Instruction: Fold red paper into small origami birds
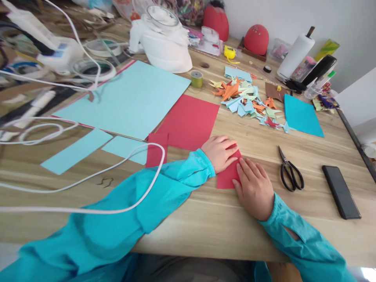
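Note:
A small red sheet of paper [226, 181] lies on the table in front of me, its upper part covered by my fingers. My left hand [219, 153] rests flat across its upper left, fingers stretched to the right. Along its right edge lies my right hand [255, 187], fingers extended and fingertips touching the paper close to the left hand's. Any fold under the hands is hidden. Just behind my left hand is a larger red sheet [190, 121], with a narrow red piece [157, 149] beside it. Black-handled scissors [289, 170] lie right of my right hand.
Folded paper cranes [246, 98] are heaped at the back, near a blue paper stack [303, 115]. A phone [340, 192] lies at right. Large light-blue sheets [126, 98] and strips [76, 150] cover the left. A white cable [129, 209] loops over my left sleeve.

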`<state>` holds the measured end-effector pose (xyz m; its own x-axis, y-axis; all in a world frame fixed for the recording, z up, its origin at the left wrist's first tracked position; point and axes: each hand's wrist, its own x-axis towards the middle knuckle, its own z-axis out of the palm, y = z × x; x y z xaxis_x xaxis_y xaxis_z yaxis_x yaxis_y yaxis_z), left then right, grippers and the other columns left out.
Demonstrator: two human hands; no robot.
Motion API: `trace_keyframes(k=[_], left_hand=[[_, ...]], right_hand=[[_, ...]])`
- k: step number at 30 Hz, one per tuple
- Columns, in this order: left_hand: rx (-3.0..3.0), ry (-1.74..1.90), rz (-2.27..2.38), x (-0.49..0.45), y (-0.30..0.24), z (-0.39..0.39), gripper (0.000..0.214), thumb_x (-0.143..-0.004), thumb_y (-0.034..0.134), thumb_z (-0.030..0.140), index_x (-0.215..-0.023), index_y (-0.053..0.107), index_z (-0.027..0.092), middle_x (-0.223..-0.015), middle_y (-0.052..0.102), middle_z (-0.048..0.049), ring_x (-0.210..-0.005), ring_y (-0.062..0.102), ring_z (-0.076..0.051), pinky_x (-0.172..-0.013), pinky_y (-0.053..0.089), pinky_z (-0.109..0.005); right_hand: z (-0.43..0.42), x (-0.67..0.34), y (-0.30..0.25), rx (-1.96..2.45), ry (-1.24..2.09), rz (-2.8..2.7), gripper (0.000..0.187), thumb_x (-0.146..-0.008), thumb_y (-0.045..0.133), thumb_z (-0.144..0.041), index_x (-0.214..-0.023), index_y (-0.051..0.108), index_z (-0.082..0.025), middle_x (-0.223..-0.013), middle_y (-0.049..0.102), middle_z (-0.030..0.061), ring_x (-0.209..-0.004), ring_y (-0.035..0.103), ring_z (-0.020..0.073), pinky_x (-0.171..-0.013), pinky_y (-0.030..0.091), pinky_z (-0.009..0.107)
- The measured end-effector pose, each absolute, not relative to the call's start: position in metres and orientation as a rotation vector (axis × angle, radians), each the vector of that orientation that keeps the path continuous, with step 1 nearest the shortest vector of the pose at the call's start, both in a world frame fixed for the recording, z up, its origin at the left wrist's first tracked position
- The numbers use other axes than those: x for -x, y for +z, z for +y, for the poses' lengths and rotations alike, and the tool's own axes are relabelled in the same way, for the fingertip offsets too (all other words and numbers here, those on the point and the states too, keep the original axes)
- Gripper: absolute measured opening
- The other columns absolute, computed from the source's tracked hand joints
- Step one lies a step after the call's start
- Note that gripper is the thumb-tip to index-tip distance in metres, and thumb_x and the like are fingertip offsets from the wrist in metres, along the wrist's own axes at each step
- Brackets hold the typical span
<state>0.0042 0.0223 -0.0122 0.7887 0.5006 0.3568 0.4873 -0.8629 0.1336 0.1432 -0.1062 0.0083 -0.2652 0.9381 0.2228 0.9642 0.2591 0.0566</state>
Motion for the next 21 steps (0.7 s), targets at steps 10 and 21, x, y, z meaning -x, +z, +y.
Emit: trace_keyframes(k=[10, 21], left_hand=[[-2.969, 0.586, 0.832, -0.0039, -0.0100, 0.0217, 0.038, -0.087, 0.044, 0.040, -0.110, 0.062, 0.017, -0.122, 0.057, -0.0080, -0.108, 0.048, -0.026, -0.085, 0.041, -0.040], [-3.034, 0.512, 0.858, -0.0089, -0.0043, 0.0160, 0.037, -0.089, 0.041, 0.035, -0.111, 0.061, 0.013, -0.121, 0.058, -0.0105, -0.108, 0.049, -0.026, -0.085, 0.040, -0.040]], right_hand=[[-0.1062, -0.1434, 0.0096, 1.816, -0.257, -2.375, 0.041, -0.089, 0.042, -0.032, -0.121, 0.055, -0.010, -0.131, 0.052, 0.0129, -0.120, 0.046, 0.0288, -0.099, 0.035, 0.045], [-0.0998, -0.1439, 0.0140, 1.841, -0.215, -2.463, 0.064, -0.087, 0.039, -0.051, -0.131, 0.042, -0.005, -0.137, 0.043, 0.0184, -0.127, 0.036, 0.0332, -0.104, 0.024, 0.053]])
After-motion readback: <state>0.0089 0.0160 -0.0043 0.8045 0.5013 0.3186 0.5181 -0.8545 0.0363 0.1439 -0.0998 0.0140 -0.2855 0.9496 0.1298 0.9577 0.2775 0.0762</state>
